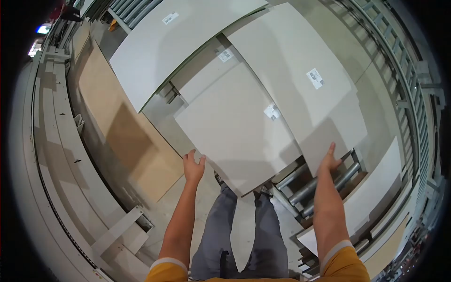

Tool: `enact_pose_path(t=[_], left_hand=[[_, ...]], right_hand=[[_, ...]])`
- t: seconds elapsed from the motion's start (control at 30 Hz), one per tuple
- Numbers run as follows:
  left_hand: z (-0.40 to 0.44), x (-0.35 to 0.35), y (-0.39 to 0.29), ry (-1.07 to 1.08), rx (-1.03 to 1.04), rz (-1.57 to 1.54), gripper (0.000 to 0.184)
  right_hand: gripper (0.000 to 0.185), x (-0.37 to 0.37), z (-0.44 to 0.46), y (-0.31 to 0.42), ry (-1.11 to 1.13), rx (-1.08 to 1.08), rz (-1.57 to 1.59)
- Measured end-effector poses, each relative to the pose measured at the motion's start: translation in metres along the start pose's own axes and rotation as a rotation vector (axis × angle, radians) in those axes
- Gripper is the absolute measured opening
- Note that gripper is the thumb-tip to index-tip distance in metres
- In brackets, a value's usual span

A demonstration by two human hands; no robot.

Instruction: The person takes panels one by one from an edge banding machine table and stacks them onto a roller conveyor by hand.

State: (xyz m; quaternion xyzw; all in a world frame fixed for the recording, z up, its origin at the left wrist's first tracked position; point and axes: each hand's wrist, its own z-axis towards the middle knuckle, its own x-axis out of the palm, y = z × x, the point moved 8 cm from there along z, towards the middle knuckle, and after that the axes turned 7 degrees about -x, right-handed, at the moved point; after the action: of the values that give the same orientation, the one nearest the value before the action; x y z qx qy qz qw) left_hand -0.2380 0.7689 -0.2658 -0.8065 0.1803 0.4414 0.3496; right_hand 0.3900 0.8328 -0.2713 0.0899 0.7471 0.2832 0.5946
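My left hand is open, thumb and fingers apart. It hovers just off the left edge of a pale grey board that bears a white printed label. At the near edge of the right-hand stack of pale boards, my right hand has its fingers spread. Whether it touches that edge I cannot tell. A second label sits on this stack. Another board with a label shows partly under the large board at the back.
A large whitish board spans the back. Brown board lies at the left, beside a long pale machine frame. Metal rollers show under the boards at right, near a white strip. A roller conveyor curves along the far right.
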Motion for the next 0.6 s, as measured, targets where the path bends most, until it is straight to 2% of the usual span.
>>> enact_pose_path(t=[0.07,0.13,0.17,0.23,0.27,0.3,0.33,0.37,0.4,0.43,0.47,0.5,0.53,0.57,0.6], left_hand=[[0.019,0.017,0.013,-0.040,0.030,-0.024,0.042],[0.010,0.048,0.033,0.158,0.070,-0.280,0.046],[-0.014,0.045,0.033,0.226,0.010,-0.245,0.048],[-0.054,0.029,0.037,0.265,-0.067,-0.264,0.052],[-0.084,0.014,0.052,0.213,-0.027,-0.302,0.053],[-0.122,-0.019,0.057,0.262,-0.127,-0.326,0.054],[-0.163,-0.021,0.102,0.242,-0.201,-0.278,0.050],[-0.210,-0.038,0.141,0.199,-0.250,-0.216,0.048],[-0.262,-0.056,0.176,0.159,-0.299,-0.170,0.046],[-0.326,-0.072,0.219,0.137,-0.457,-0.098,0.046],[-0.409,-0.087,0.257,0.136,-0.623,-0.043,0.046],[-0.489,-0.104,0.288,0.081,-0.701,0.041,0.044],[-0.572,-0.117,0.317,0.165,-0.935,-0.014,0.044],[-0.648,-0.138,0.338,0.253,-1.124,-0.051,0.039],[-0.740,-0.099,0.410,0.318,-0.915,0.269,0.034]], right_hand=[[0.112,0.005,0.013,0.022,-0.036,-0.044,-0.041],[0.113,0.020,0.042,0.018,0.009,-0.126,-0.056],[0.114,0.026,0.058,0.014,0.030,-0.168,-0.062],[0.111,0.051,0.076,0.027,0.221,-0.197,-0.031],[0.110,0.059,0.083,0.033,0.347,-0.157,-0.024],[0.109,0.066,0.086,0.034,0.466,-0.086,-0.026],[0.108,0.065,0.084,0.033,0.537,0.005,-0.031],[0.107,0.098,0.136,0.002,0.612,-0.074,0.100],[0.110,0.078,0.106,0.008,0.504,-0.001,0.040],[0.113,0.073,0.102,0.004,0.343,0.070,0.073],[0.113,0.074,0.101,0.003,0.414,0.006,0.048],[0.109,0.068,0.099,0.009,0.258,-0.217,-0.231],[0.106,0.058,0.089,0.016,0.044,-0.381,-0.544],[0.101,0.032,0.018,0.027,0.050,-0.495,-0.512],[0.097,-0.015,-0.085,0.051,0.058,-0.608,-0.481]])
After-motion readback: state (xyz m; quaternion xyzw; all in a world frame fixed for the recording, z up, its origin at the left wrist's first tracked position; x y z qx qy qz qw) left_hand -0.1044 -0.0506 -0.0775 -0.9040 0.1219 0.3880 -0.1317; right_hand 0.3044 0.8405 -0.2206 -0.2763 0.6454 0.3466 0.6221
